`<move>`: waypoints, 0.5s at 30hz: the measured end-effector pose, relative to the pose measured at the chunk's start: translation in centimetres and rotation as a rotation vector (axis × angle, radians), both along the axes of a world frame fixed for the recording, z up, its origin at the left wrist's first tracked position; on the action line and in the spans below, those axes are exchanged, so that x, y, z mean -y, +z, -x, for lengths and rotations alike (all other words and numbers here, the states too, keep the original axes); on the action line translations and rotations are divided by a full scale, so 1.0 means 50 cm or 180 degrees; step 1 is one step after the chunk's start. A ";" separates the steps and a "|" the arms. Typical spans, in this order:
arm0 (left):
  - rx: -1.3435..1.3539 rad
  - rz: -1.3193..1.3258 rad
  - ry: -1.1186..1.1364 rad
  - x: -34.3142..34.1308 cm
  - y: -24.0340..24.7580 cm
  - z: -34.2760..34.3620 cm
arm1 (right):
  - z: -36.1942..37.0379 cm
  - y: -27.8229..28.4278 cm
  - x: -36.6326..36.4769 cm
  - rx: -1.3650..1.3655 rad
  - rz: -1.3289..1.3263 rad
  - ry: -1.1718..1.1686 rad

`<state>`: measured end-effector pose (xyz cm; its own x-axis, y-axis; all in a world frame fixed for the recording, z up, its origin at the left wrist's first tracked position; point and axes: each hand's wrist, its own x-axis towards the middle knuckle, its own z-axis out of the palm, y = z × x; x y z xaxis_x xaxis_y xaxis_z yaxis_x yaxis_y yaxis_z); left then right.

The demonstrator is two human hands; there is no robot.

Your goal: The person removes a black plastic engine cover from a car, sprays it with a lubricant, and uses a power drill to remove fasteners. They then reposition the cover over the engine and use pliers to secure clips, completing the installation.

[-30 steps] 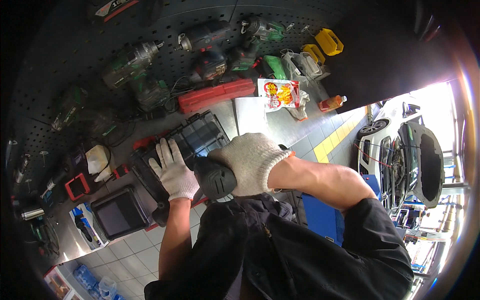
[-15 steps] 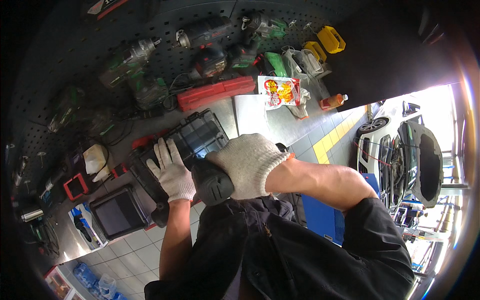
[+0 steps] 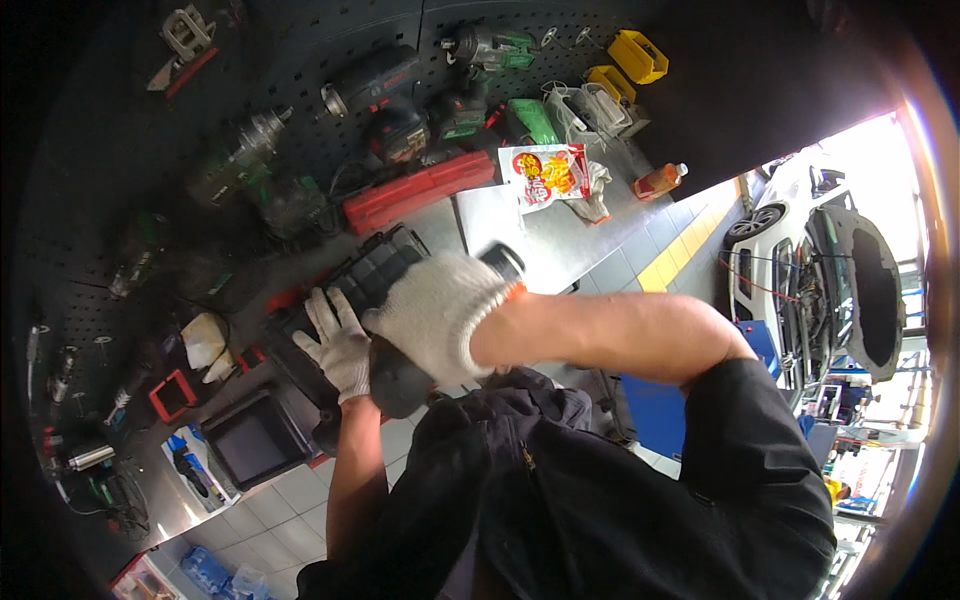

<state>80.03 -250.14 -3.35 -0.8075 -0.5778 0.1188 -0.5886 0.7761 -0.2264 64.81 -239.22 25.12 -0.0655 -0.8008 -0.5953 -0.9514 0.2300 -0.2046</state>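
Note:
My left hand, in a white knit glove, lies with its fingers spread on a black plastic case on the bench. My right hand, gloved the same way, is wrapped round a dark, rounded tool that looks like a power tool. The glove hides most of it, so its exact kind does not show. Past the right wrist a black cylindrical end with a pale rim sticks out; whether it belongs to the same tool I cannot tell. Behind the hands is the case's ribbed black part.
A long red case, a white sheet, a snack bag and an orange bottle lie on the bench. Power drills hang on the pegboard. At left sits a tablet; a white car stands at right.
My right hand and the tool have moved left, closer to my left hand, and the cylindrical end now shows beyond the wrist. The left hand stays spread on the case. The view has shifted slightly.

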 end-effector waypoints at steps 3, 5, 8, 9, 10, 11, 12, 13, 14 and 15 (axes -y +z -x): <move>0.0142 -0.0360 0.0022 -0.005 0.039 0.008 | 0.040 0.018 -0.011 0.0317 0.0477 0.0260; -0.0385 -0.0930 0.0000 -0.013 0.076 0.004 | 0.071 0.034 -0.037 0.0425 0.0877 0.0291; -0.0902 -0.1670 0.0016 -0.010 0.129 -0.035 | 0.124 0.047 -0.135 0.0791 0.1787 -0.0236; -0.1454 -0.1887 -0.0095 -0.003 0.142 -0.062 | 0.149 0.054 -0.177 0.1183 0.2029 -0.0520; -0.1389 -0.1670 0.0265 -0.002 0.152 -0.103 | 0.169 0.051 -0.218 0.1165 0.1685 -0.1201; -0.1482 -0.1326 0.0530 -0.004 0.158 -0.154 | 0.182 0.031 -0.255 0.1191 0.1463 -0.1793; -0.1670 -0.1380 0.0841 -0.001 0.157 -0.204 | 0.183 -0.011 -0.288 0.1553 0.2086 -0.2482; -0.1754 -0.1722 0.1392 0.001 0.148 -0.252 | 0.177 -0.068 -0.316 0.1921 0.2707 -0.3179; -0.2052 -0.2246 0.1705 0.005 0.134 -0.294 | 0.178 -0.132 -0.333 0.2306 0.2881 -0.3687; -0.2313 -0.2792 0.2097 0.012 0.113 -0.324 | 0.179 -0.201 -0.343 0.2696 0.3046 -0.4204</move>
